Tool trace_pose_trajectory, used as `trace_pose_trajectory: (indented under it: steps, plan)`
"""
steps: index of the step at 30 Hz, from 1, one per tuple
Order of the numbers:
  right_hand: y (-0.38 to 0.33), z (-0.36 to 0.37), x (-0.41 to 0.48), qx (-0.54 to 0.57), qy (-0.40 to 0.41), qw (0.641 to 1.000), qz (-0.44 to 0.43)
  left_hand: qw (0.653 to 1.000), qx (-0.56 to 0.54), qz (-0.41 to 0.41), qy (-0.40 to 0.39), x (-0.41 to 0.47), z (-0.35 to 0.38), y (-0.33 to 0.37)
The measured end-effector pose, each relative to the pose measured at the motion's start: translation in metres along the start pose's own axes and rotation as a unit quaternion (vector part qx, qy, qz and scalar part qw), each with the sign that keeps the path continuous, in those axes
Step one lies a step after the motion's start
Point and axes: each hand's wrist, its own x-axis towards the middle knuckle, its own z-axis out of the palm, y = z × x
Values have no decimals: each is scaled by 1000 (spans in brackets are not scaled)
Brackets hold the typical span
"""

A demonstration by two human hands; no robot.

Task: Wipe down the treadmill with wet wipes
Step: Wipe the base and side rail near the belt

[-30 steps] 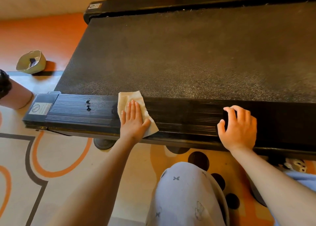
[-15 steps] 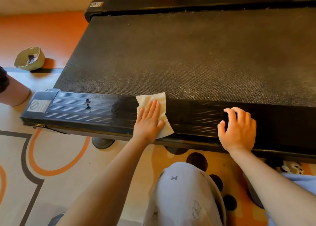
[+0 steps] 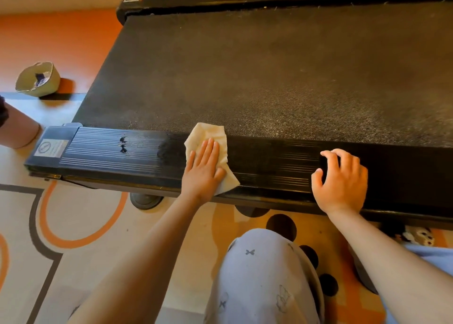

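While the treadmill [image 3: 269,78] is cut off at right, the left hand [image 3: 203,171], fingers together, presses the wipe [image 3: 208,132] on its near rail [image 3: 110,152]; the right hand [image 3: 343,183] rests there, fingers bent. The basket [image 3: 50,85] holds something dark.

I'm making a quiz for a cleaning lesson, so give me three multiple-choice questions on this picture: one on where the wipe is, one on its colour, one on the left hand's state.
1. Where does the wipe lie? A in the floor basket; B on the near side rail; C on the knee.
2. What colour is the wipe? A green; B black; C cream.
3. How is the left hand? A flat, straight fingers pressing the wipe; B a fist holding nothing; C lifted in the air.
Answers: 1 B, it is spread on the ribbed black rail; 2 C, it shows pale against the rail; 3 A, the palm lies flat on it.
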Motion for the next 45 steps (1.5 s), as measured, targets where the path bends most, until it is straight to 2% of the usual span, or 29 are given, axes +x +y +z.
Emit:
trace_pose_trajectory:
  steps: [5,9,15,20,33,37,41,45]
  plan:
    - [-1,0,0,1,3,1000,3,998,-7,-58,7,1,-1,6]
    - [-1,1,0,-3,1,1000,3,999,3,-48,8,-3,6,25]
    - [-1,1,0,0,4,1000,5,1000,-13,1,26,-7,1,4]
    - [-3,2,0,-4,4,1000,10,998,26,-40,48,-9,10,25]
    - [-3,-1,-1,-8,9,1000,-1,984,70,166,7,38,35,148]
    - [-2,0,0,-3,18,1000,-3,979,72,189,3,46,37,168]
    - [-3,0,0,-2,11,1000,0,977,34,209,7,45,32,157]
    - [0,0,0,17,1,1000,9,986,29,161,13,45,23,118]
